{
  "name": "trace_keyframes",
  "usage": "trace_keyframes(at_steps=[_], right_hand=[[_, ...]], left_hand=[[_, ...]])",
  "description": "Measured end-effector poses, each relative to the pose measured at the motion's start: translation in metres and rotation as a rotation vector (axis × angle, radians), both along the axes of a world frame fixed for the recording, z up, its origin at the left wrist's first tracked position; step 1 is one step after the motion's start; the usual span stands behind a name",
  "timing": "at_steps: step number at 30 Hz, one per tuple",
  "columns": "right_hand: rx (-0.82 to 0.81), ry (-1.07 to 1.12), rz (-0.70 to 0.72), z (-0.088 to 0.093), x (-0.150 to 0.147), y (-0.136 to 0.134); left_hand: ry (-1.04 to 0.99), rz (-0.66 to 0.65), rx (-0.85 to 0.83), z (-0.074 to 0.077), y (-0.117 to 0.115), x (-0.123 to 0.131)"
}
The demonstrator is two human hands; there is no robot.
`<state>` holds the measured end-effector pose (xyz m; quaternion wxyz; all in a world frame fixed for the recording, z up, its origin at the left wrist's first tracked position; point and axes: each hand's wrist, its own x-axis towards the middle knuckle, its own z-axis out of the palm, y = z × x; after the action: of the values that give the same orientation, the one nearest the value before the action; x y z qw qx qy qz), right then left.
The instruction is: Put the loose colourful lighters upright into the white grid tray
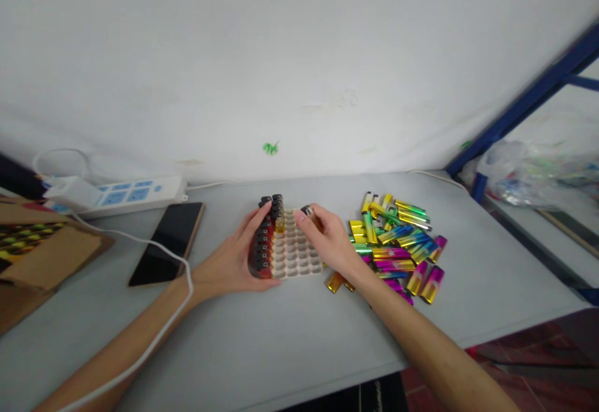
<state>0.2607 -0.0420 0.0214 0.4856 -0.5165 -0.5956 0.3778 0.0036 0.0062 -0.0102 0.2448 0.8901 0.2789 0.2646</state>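
A white tray [299, 253] with rows of round-edged slots rests on the table in front of me. Along its left side stand several dark-red lighters [264, 256] with black tops, and a shorter row, with a yellow-bodied one, is beside them. My left hand [241, 259] wraps around the tray's left edge, fingers on the far side and thumb at the near corner. Over the tray's far right corner, my right hand [330, 237] pinches a lighter [306, 210]; its black and metal top shows while the palm hides its body. A pile of shiny multicoloured lighters [393, 253] lies right of that hand.
To the left, a black phone [167, 243] lies before a white power strip [135, 193] with a plug in it. An open cardboard box [51, 256] sits at the far left. A white cable [140, 234] crosses above my left forearm. A blue metal frame [528, 97] stands at right.
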Motion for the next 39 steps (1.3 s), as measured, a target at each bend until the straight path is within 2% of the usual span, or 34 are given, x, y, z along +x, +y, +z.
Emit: trace_keyframes(at_steps=[3,7,11,15,20,26,31,33,36,39], right_hand=[[0.082,-0.07,0.057,0.001,0.005,0.001],[0.241,-0.27,0.05,0.004,0.01,0.002],[0.191,-0.412,0.089,0.004,0.009,0.002],[0.183,-0.48,0.13,-0.004,0.004,0.006],[0.158,-0.676,0.173,-0.008,0.0,0.012],[0.21,-0.88,0.272,0.007,-0.006,0.015],[0.203,-1.069,0.263,0.018,-0.014,0.016],[0.183,-1.06,0.285,0.021,-0.012,0.011],[0.169,-0.934,0.324,0.027,0.003,-0.01],[0.168,-0.752,0.209,0.028,0.034,-0.043]], left_hand=[[-0.007,0.0,0.005,-0.001,0.001,0.0],[0.005,-0.001,-0.02,-0.001,0.001,-0.001],[0.016,0.009,-0.031,-0.001,0.001,-0.001],[0.032,-0.006,-0.025,0.001,0.0,-0.001],[0.053,-0.01,-0.028,0.003,-0.002,0.0],[0.036,-0.015,-0.021,0.002,-0.002,-0.001],[0.022,-0.002,-0.022,0.0,0.001,-0.002],[0.01,0.006,-0.024,-0.001,0.003,-0.002],[-0.01,0.0,-0.014,-0.005,0.005,-0.003],[-0.012,-0.001,-0.011,-0.006,0.008,-0.004]])
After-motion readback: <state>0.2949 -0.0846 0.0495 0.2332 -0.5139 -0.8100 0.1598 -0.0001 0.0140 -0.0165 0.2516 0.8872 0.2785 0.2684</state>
